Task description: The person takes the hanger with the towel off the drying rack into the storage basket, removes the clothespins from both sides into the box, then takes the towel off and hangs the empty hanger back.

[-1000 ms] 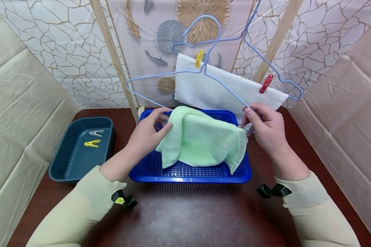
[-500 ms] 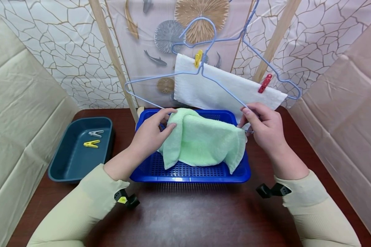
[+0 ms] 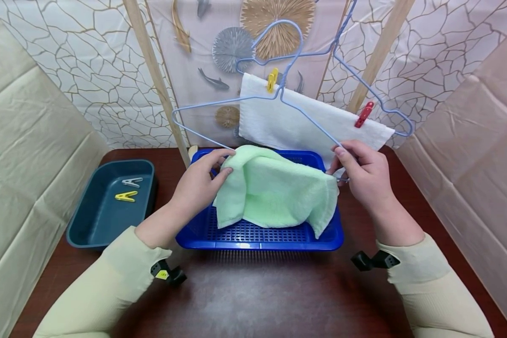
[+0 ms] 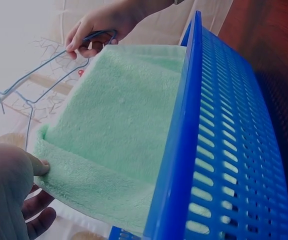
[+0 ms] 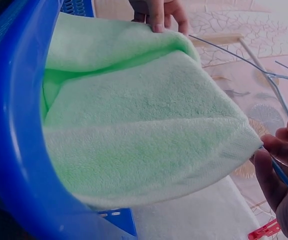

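Note:
A pale green towel (image 3: 279,192) is draped over the lower bar of a blue wire hanger (image 3: 306,112), its lower edge hanging into a blue perforated basket (image 3: 259,245). My right hand (image 3: 365,171) grips the hanger at its right corner, close to the towel's right end. With the thumb in front and the fingers behind, my left hand (image 3: 198,185) pinches the towel's upper left part. The left wrist view shows that thumb pressed on the folded towel (image 4: 99,165). Cloth hides most of the hanger's lower bar.
Behind, a white towel (image 3: 295,115) hangs from another blue hanger, held by a yellow clothespin (image 3: 272,80) and a red clothespin (image 3: 364,114). At left, a teal tray (image 3: 82,239) contains a grey clothespin (image 3: 132,181) and a yellow clothespin (image 3: 126,196).
The left hand shifted slightly right, then back left, pulling the towel's left part outward so it spreads wider. The right hand stays on the hanger, nearly still.

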